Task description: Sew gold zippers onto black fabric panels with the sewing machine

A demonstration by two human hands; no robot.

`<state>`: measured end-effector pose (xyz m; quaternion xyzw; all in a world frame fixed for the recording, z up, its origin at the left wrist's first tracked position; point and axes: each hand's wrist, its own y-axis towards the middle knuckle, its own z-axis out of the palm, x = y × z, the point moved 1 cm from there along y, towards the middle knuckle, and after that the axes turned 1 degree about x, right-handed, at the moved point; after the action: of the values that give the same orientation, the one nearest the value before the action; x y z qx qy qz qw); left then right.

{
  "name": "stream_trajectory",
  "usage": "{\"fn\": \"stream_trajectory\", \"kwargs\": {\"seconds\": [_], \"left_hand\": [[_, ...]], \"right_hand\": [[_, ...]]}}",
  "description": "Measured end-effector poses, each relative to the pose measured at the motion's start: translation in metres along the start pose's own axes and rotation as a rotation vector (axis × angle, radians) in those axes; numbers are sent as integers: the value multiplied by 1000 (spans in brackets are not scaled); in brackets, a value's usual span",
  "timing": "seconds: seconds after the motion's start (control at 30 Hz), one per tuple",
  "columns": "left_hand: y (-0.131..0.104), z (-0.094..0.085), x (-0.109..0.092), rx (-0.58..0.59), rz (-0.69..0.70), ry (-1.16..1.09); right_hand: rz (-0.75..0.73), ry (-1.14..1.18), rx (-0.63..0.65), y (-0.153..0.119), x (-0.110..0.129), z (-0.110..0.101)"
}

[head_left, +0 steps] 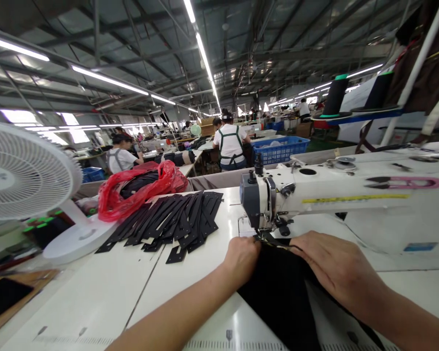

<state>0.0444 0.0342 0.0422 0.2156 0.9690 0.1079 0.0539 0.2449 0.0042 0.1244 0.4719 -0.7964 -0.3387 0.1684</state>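
Observation:
A piece of black fabric (281,292) runs from under the head of a white sewing machine (351,192) down over the front edge of the table. At its left edge, close to the needle area, my left hand (243,258) is closed on the cloth with the fingers curled. My right hand (332,261) grips the fabric's upper right edge between thumb and fingers, just right of the presser foot. The needle and the stitch line are too small and covered to make out.
Left of the machine lies a pile of black strips (183,219), with a red plastic bag (142,183) behind it. A white fan (25,170) stands at the left. Pink-handled thread snips (406,182) rest on the machine arm. Thread cones (335,96) stand at right; co-workers sit beyond.

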Motion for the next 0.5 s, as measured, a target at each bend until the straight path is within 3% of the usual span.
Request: {"fn": "stream_trajectory", "kwargs": {"seconds": [0.2, 0.33, 0.43, 0.5], "left_hand": [[-14, -8, -11, -90, 15, -50], [-7, -4, -14, -99, 39, -82], [0, -1, -14, -102, 9, -69], [1, -4, -14, -117, -11, -62]], "right_hand": [[-17, 6, 22, 1, 2, 1], [-92, -54, -29, 8, 9, -3], [-139, -147, -158, 0, 34, 3], [-132, -157, -282, -16, 60, 23]]}}
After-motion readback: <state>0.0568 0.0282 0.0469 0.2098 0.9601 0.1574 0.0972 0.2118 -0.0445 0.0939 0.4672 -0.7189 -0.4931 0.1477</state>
